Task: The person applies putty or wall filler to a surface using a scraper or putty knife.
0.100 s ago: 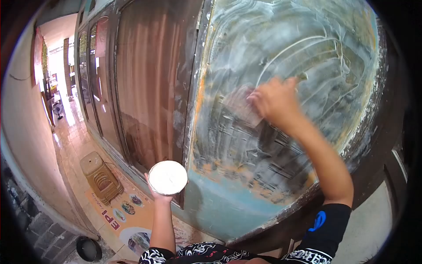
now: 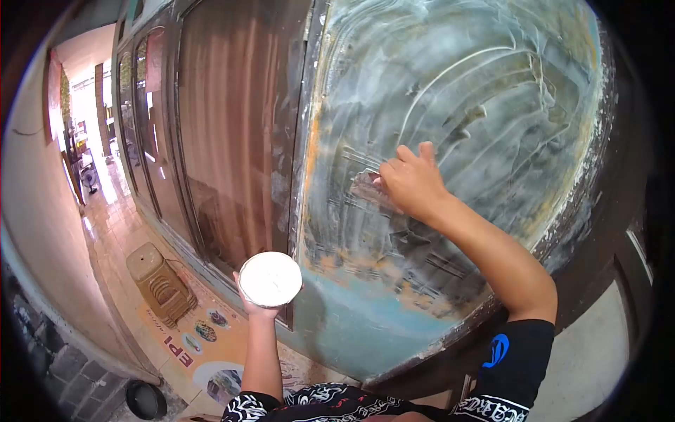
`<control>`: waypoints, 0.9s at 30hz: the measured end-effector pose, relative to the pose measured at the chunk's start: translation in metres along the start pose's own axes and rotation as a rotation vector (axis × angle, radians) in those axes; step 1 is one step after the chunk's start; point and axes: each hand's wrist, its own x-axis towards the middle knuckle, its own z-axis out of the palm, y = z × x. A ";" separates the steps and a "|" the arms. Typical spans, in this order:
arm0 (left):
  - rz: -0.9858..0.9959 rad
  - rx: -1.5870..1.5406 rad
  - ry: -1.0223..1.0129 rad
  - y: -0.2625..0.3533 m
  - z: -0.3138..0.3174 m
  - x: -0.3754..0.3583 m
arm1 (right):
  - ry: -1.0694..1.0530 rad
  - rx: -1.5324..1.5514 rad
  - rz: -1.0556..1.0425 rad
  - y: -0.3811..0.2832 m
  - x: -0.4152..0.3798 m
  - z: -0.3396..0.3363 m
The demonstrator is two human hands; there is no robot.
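A round tub of white paste (image 2: pixel 271 279) rests in my left hand (image 2: pixel 256 306), whose fingers wrap round its underside and edges. My right hand (image 2: pixel 411 181) presses a flat, thin scraper (image 2: pixel 370 188) against the wall, left of the hand. The wall panel (image 2: pixel 450 105) is covered with grey-white smeared paste in curved streaks, with orange patches along its left and lower edges. Bare blue-green paint (image 2: pixel 351 330) shows below the smears. A raised curved ridge of paste runs above my right hand.
A dark-framed window with a brownish curtain (image 2: pixel 228 133) is left of the panel. On the tiled floor lie a tan plastic stool (image 2: pixel 158 281), a printed banner (image 2: pixel 179 337) and a black bucket (image 2: pixel 145 399). A passage with a fan (image 2: pixel 88 177) stretches away at far left.
My right hand and the scraper have moved a little left and down across the wall. The view has shifted slightly. The tub stays in my left hand.
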 end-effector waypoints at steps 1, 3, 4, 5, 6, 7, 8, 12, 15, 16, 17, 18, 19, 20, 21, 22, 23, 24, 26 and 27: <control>-0.025 -0.054 -0.001 -0.001 0.000 0.002 | 0.062 -0.050 -0.066 0.006 -0.003 0.011; -0.023 0.118 -0.126 -0.008 0.003 0.000 | 0.227 -0.252 0.108 0.033 0.006 -0.017; -0.025 0.117 -0.128 -0.010 0.007 -0.001 | 0.326 -0.203 0.251 0.058 0.008 -0.039; -0.031 0.108 -0.100 -0.011 0.011 -0.001 | 0.485 -0.228 0.375 0.081 0.008 -0.061; -0.035 0.096 -0.071 -0.012 0.012 -0.001 | 0.682 -0.010 0.325 0.151 0.011 -0.050; -0.035 0.094 -0.069 -0.012 0.011 -0.001 | 0.517 -0.240 0.706 0.146 -0.003 -0.108; -0.049 0.112 -0.116 -0.012 0.009 -0.001 | 0.604 -0.299 0.784 0.183 -0.015 -0.123; -0.030 0.128 -0.088 -0.007 -0.003 0.001 | 0.903 -0.244 1.046 0.279 -0.082 -0.167; -0.052 0.132 -0.078 -0.010 0.006 -0.002 | 0.984 -0.161 1.037 0.234 -0.096 -0.173; -0.065 0.119 -0.035 -0.012 0.008 -0.004 | 0.974 0.047 0.987 0.217 -0.097 -0.166; -0.087 0.092 0.003 -0.014 0.005 -0.001 | 0.989 0.321 0.849 0.193 -0.096 -0.148; -0.109 0.068 0.042 -0.017 0.003 0.002 | 0.992 0.593 0.709 0.147 -0.089 -0.127; -0.124 0.099 -0.014 -0.022 0.013 -0.006 | 0.924 0.846 0.654 0.080 -0.080 -0.110; -0.141 0.129 -0.074 -0.027 0.025 -0.015 | 0.750 1.101 0.631 0.046 -0.086 -0.080; -0.134 0.135 -0.057 -0.029 0.028 -0.020 | 0.644 1.015 0.599 0.002 -0.089 -0.048; -0.157 0.132 -0.078 -0.031 0.030 -0.025 | 0.482 1.387 0.608 -0.040 -0.089 -0.025; -0.180 0.128 -0.099 -0.033 0.031 -0.030 | 0.183 1.709 0.595 -0.064 -0.095 0.008; -0.172 0.128 -0.091 -0.036 0.030 -0.034 | 0.060 1.762 0.681 -0.093 -0.094 0.042; -0.241 0.130 -0.058 -0.036 0.032 -0.043 | -0.032 2.112 0.717 -0.136 -0.093 0.098; -0.254 0.115 -0.083 -0.037 0.043 -0.050 | -0.035 2.126 0.712 -0.148 -0.096 0.120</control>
